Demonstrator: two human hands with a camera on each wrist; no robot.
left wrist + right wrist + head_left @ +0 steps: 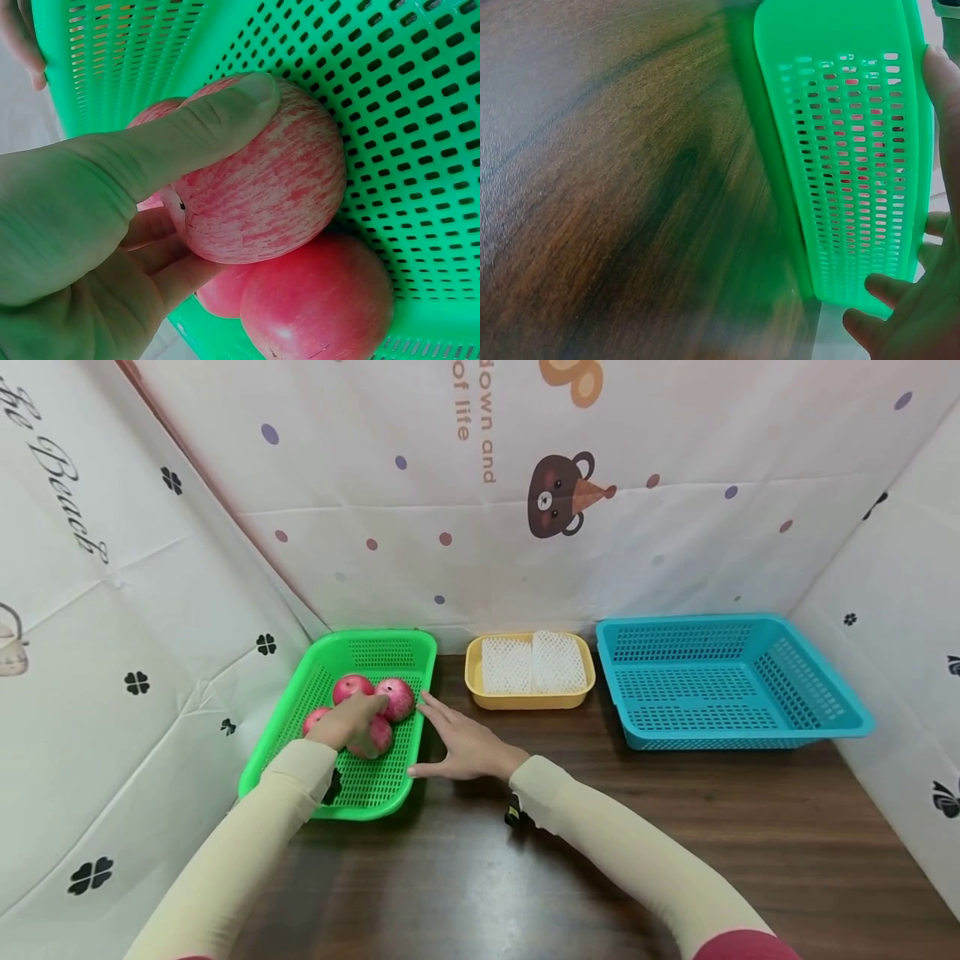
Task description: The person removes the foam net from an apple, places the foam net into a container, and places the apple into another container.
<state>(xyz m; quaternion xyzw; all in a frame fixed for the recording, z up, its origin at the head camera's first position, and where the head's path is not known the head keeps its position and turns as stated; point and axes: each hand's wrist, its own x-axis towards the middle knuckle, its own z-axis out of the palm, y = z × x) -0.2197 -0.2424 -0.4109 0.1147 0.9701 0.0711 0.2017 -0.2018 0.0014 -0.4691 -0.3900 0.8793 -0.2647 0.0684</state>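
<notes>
Several red apples (395,699) lie together in a green plastic basket (427,668) at the left of the table. My left hand (348,722) reaches into this basket from the front. In the left wrist view, its thumb lies over a streaked apple (277,172) and the fingers curl beneath, gripping it. A smoother red apple (319,300) sits right beside the gripped one. My right hand (468,745) is at the basket's right side, fingers spread, with fingertips at the rim. In the right wrist view, those fingers (889,289) are only partly in frame.
A small yellow basket (528,702) holding white foam net sleeves (558,664) stands at the back middle. To the right is a larger blue basket (750,731). Printed cloth (480,560) hangs behind and on both sides of the dark wooden table (480,877).
</notes>
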